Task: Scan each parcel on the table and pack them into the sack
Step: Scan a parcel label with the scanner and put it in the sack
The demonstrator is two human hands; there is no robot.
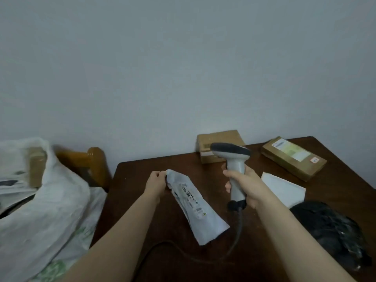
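Note:
My left hand pinches the far end of a white mailer parcel, label side up, which slopes toward me over the dark wooden table. My right hand grips a grey handheld scanner upright, its dark head pointing left above the parcel. Its cable trails down across the table. A white woven sack lies to the left of the table with a cardboard box showing in its mouth.
A brown box stands at the back by the wall. A flat brown labelled parcel lies at the back right. Near it are a white flat parcel and a black bag parcel. A wooden chair back stands behind the sack.

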